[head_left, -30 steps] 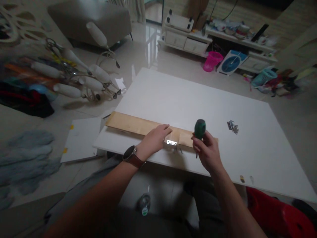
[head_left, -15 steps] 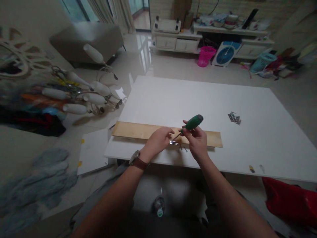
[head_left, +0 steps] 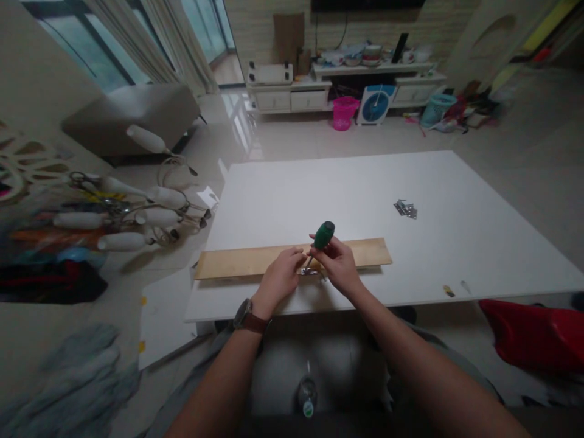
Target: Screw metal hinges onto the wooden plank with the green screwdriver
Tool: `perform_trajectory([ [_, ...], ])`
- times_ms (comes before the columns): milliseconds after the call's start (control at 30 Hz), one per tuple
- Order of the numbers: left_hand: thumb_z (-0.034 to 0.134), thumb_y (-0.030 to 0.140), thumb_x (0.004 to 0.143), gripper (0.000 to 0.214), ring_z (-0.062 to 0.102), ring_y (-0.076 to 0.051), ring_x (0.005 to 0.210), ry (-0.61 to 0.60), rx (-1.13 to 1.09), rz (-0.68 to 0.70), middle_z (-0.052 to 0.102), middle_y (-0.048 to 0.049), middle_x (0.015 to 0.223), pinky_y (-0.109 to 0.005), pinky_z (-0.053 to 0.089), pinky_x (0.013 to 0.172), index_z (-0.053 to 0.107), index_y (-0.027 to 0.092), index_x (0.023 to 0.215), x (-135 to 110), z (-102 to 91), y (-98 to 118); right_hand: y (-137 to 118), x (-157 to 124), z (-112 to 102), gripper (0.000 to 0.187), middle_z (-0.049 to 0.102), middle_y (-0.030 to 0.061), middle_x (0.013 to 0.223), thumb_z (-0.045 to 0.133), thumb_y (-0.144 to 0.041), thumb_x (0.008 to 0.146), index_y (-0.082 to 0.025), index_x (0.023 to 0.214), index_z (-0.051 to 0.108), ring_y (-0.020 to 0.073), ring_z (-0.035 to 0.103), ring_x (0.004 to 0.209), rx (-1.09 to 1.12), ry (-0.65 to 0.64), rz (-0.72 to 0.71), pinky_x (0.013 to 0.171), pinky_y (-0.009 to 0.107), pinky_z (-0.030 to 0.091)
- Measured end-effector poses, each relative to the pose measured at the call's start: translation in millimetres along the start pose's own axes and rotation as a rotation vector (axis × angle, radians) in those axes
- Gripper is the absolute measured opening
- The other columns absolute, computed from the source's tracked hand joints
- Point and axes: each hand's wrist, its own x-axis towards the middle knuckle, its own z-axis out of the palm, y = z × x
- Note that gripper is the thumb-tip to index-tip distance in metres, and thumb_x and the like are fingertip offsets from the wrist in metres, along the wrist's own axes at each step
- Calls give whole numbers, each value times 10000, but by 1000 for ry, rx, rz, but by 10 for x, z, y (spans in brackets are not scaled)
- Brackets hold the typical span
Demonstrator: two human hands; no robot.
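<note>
A long pale wooden board [head_left: 241, 261] lies across the white panel [head_left: 292, 194]. At its near edge, between my hands, sits a small shiny metal bracket [head_left: 309, 272]. My left hand [head_left: 283, 271] grips the board just left of the bracket, fingers curled over it; its fingertips are partly hidden. My right hand [head_left: 338, 264] holds a screwdriver by its green handle [head_left: 324, 235], nearly upright and leaning slightly right. The shaft points down to the bracket, where the tip's contact is too small to make out. Thin screws [head_left: 323, 277] show beside the bracket, partly hidden by my right hand.
Several metal brackets [head_left: 405, 208] lie in a pile toward the right of the panel. A small yellow-and-black item [head_left: 449, 291] is near its front edge. A chandelier with white shades [head_left: 166, 198] stands at left, and a red object [head_left: 538, 334] at right.
My right hand has brought the screwdriver closer to upright and nearer to my left hand. The camera view has shifted up and to the right. My left hand stays on the board.
</note>
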Motion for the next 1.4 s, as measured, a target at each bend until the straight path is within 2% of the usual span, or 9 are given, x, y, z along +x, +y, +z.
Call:
perform_trajectory([
  [167, 548, -5, 866, 399, 585, -257, 1356, -5, -5, 20, 666, -104, 1396, -446, 502, 1174, 705, 217, 1158, 17, 18, -25, 0, -3, -8, 417, 740, 42, 927, 877, -524, 791, -241, 1092, 819, 209, 709, 835, 2, -5, -29, 821, 376, 617],
  [433, 528, 81, 969, 253, 607, -256, 1302, 34, -21, 63, 684, -112, 1314, -441, 516, 1144, 710, 207, 1092, 20, 29, 22, 25, -35, -40, 374, 755, 60, 982, 848, -528, 834, -261, 1096, 824, 232, 727, 903, -39, -63, -83, 864, 397, 631],
  [633, 528, 27, 921, 321, 594, -247, 1332, 6, 24, 36, 681, -112, 1314, -434, 512, 1159, 720, 211, 1101, 3, 39, 22, 57, -66, -64, 380, 773, 79, 1101, 853, -512, 838, -274, 1132, 820, 250, 742, 964, -20, -79, -89, 900, 415, 628],
  [833, 536, 11, 889, 430, 579, -250, 1371, 3, 26, 0, 649, -99, 1426, -448, 503, 1185, 725, 245, 1197, -13, 43, 18, 11, -70, -60, 380, 779, 61, 1046, 900, -470, 794, -259, 1100, 818, 231, 748, 927, 44, -42, -57, 870, 386, 622],
  [1033, 529, 29, 901, 413, 593, -259, 1350, 2, 14, -14, 662, -103, 1409, -465, 506, 1182, 737, 242, 1187, -6, 22, 57, -36, -86, -53, 395, 791, 79, 1093, 882, -483, 809, -242, 1114, 812, 230, 750, 934, 18, -58, -54, 904, 407, 619],
  [1400, 527, 35, 913, 389, 603, -272, 1327, 14, -10, -21, 671, -121, 1387, -483, 513, 1163, 746, 223, 1173, 5, 24, 78, 46, -92, -55, 400, 781, 86, 1134, 849, -485, 849, -266, 1180, 807, 243, 734, 950, -47, -77, -87, 918, 433, 631],
])
